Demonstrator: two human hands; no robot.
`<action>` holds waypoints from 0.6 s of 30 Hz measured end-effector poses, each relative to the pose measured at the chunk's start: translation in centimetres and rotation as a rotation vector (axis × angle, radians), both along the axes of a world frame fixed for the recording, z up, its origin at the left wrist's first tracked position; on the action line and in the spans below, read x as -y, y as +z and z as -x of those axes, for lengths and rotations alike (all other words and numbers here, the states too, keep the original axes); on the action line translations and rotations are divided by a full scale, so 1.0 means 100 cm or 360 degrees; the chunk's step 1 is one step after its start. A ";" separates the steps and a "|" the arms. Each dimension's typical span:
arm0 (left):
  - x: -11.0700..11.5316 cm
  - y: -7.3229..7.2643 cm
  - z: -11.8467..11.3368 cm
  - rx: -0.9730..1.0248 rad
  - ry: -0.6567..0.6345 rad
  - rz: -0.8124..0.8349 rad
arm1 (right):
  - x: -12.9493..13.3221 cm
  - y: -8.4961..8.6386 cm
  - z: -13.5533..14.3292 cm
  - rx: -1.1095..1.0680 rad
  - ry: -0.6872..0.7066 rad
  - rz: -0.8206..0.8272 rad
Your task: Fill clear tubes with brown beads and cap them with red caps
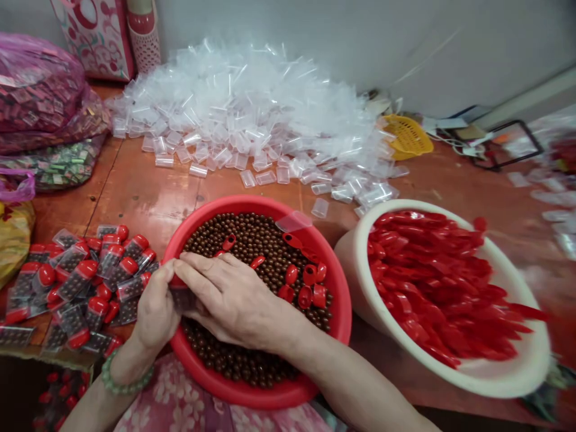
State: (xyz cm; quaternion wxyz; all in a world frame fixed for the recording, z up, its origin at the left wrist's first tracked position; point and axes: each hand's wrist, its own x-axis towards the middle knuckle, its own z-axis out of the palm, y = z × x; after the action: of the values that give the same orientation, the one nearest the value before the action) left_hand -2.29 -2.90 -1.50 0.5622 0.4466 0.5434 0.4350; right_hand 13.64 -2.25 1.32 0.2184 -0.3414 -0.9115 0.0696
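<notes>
Bags: purple ones (40, 90) bulge with small packs on the left, toward the table's (148, 180) far edge.
Filled tubes: a heap (85, 282) lies by the near edge, red caps on, dark balls showing through.
Left hand: here it is (155, 312), green bracelet (122, 387) at the wrist, fingers curled round a tube (182, 298).
Tube: between both hands, over the basin's left rim, red at its top, mostly hidden by fingers.
Right hand: lying across (238, 300), fingers bent over that same tube, gripping from above.
Basin: red (344, 306), at the near edge, full of brown balls (243, 231), with loose red caps (310, 276) on top.
Clear sleeves: a great pile (247, 114) behind, along the far edge.
Basket: yellow (407, 138), tipped beside the pile's right end.
Tub: white (535, 360), tilted right of the basin, loaded with red pieces (432, 276).
</notes>
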 end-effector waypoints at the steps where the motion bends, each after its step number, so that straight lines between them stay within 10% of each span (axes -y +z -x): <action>1: 0.000 0.005 0.008 0.0005 -0.0069 -0.0012 | -0.001 0.002 -0.007 0.0009 -0.0012 0.0126; 5: -0.002 0.017 0.053 -0.0576 -0.0040 -0.0263 | -0.010 -0.006 -0.039 0.0007 -0.0345 0.0362; 11: -0.012 -0.008 0.111 -0.2204 0.0210 -0.0640 | -0.023 -0.021 -0.050 0.0031 -0.0378 0.0658; 18: -0.084 -0.007 0.059 -0.2065 -0.0064 -0.1068 | -0.025 -0.026 -0.050 0.0119 -0.0445 0.0624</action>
State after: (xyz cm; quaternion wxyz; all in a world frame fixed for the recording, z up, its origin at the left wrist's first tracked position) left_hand -8.15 5.46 -2.16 -0.0322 0.7726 0.5964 0.2155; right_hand 18.61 0.29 -1.25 0.1215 -0.5026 -0.8319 0.2014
